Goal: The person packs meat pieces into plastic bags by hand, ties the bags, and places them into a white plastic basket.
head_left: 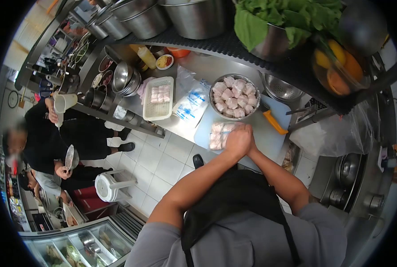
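On a pale blue cutting board (272, 138) lies a clear plastic bag (218, 135) with wrapped pink-white portions in rows. A blue stripe runs across the bag. My left hand (236, 143) is closed at the bag's right end, and my right hand (249, 134) is pressed against it, also closed. Most fingertips are hidden, so each hand's exact grip is hard to see. Just beyond my hands a round metal bowl (212, 101) holds several plastic-wrapped pink pieces. To its right, a knife with an orange-yellow handle (275, 123) rests on the board.
A white plastic basket (147, 107) with similar portions and a blue-printed plastic bag (192, 106) stand to the left. An overhead shelf (207, 43) carries pots and leafy greens (287, 18). At the left, another person (42, 124) holds a jug (66, 103); a white stool (107, 187) stands nearby.
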